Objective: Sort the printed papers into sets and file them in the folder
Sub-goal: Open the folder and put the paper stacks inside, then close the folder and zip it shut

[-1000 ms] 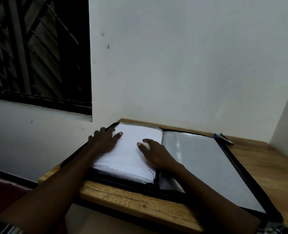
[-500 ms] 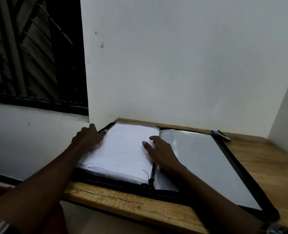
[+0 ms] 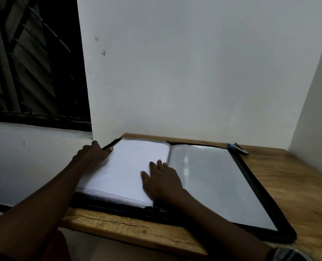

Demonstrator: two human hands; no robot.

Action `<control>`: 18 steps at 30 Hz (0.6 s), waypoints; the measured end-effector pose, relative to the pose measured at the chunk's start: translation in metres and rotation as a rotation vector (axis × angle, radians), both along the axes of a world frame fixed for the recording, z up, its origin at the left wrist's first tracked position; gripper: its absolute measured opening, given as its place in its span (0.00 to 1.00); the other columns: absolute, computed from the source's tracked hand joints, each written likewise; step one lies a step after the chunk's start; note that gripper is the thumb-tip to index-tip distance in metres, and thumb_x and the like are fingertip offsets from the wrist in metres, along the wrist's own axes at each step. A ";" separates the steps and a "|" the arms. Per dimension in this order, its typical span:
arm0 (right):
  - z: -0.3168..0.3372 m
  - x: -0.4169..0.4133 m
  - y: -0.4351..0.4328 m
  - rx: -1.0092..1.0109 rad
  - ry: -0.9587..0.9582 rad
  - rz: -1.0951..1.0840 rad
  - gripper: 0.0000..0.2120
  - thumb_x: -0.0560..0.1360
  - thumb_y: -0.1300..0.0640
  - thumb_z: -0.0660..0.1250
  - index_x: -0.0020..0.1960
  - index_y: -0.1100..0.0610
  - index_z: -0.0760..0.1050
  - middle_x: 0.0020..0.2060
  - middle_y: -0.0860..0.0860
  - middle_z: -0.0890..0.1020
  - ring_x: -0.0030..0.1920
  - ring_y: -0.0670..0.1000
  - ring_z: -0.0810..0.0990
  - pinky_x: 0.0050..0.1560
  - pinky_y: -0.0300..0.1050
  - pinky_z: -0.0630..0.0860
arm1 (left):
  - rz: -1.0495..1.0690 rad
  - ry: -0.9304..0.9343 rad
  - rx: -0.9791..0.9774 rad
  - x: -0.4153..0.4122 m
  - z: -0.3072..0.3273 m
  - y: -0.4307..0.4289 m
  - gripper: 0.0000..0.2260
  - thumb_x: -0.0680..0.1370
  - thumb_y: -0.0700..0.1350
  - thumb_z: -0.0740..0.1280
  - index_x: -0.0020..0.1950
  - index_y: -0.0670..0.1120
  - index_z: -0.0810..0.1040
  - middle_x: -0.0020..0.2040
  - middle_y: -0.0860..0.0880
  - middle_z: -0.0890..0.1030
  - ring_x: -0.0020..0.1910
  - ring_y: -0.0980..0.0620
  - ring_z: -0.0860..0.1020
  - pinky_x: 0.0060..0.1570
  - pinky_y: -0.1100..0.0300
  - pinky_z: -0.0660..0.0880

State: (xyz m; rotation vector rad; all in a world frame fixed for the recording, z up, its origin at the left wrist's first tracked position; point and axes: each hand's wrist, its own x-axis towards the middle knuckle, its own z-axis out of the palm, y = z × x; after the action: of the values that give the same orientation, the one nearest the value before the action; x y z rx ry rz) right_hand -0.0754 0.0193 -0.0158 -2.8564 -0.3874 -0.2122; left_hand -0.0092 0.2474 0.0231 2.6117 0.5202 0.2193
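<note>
A black folder [image 3: 250, 172] lies open on the wooden table. Its left half carries a thick stack of white papers in clear sleeves [image 3: 130, 166]; its right half shows a shiny empty plastic sleeve [image 3: 209, 176]. My left hand [image 3: 92, 154] sits at the stack's far left edge, fingers curled over the edge of the pages and the folder's rim. My right hand [image 3: 160, 178] lies flat on the papers near the spine, fingers straight.
The wooden table [image 3: 292, 185] stands in a corner, with white walls close behind and to the right. A blue and black stapler [image 3: 238, 147] lies by the folder's far right corner. A dark barred window [image 3: 33, 63] is at the left.
My left hand slid from the top of the papers out to their left edge and curled over it. My right hand shifted slightly along the spine. The view turned slightly left.
</note>
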 end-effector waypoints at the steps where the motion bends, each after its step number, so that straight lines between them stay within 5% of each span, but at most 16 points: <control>1: 0.000 -0.002 0.000 0.001 0.002 -0.001 0.28 0.82 0.43 0.47 0.76 0.59 0.58 0.76 0.61 0.58 0.76 0.59 0.56 0.74 0.53 0.55 | -0.006 0.009 0.005 -0.001 0.000 -0.001 0.34 0.77 0.65 0.61 0.73 0.42 0.62 0.70 0.36 0.67 0.68 0.37 0.69 0.65 0.49 0.68; 6: 0.000 -0.010 -0.001 0.067 -0.030 0.000 0.27 0.82 0.43 0.48 0.75 0.59 0.58 0.75 0.60 0.61 0.75 0.58 0.58 0.73 0.53 0.56 | 0.005 0.022 -0.017 -0.009 0.010 0.000 0.36 0.76 0.65 0.63 0.73 0.41 0.61 0.70 0.36 0.68 0.67 0.37 0.70 0.64 0.48 0.70; 10: 0.012 -0.012 -0.011 0.362 0.018 0.044 0.29 0.81 0.41 0.53 0.76 0.57 0.59 0.74 0.54 0.65 0.74 0.54 0.62 0.72 0.48 0.59 | -0.017 -0.111 -0.056 -0.014 0.047 0.009 0.41 0.71 0.70 0.65 0.73 0.42 0.66 0.69 0.37 0.72 0.66 0.37 0.72 0.63 0.48 0.72; 14: 0.042 -0.015 -0.028 0.722 0.138 0.034 0.29 0.80 0.39 0.56 0.75 0.55 0.61 0.73 0.55 0.66 0.72 0.53 0.66 0.71 0.46 0.62 | -0.067 -0.229 0.037 -0.016 0.115 -0.004 0.34 0.74 0.66 0.65 0.63 0.36 0.77 0.63 0.35 0.78 0.61 0.36 0.76 0.58 0.51 0.73; 18: 0.082 -0.021 -0.044 0.862 0.146 0.056 0.30 0.78 0.34 0.54 0.72 0.52 0.65 0.67 0.51 0.72 0.66 0.51 0.71 0.69 0.50 0.66 | -0.165 -0.257 0.019 -0.032 0.182 -0.048 0.31 0.76 0.65 0.63 0.56 0.35 0.78 0.50 0.37 0.83 0.48 0.39 0.80 0.53 0.51 0.77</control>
State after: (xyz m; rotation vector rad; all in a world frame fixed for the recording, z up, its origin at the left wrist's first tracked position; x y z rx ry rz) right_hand -0.0964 -0.0251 0.0664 -1.9948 -0.2565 -0.1168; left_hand -0.0416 0.1996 0.2050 2.5765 0.2138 0.4990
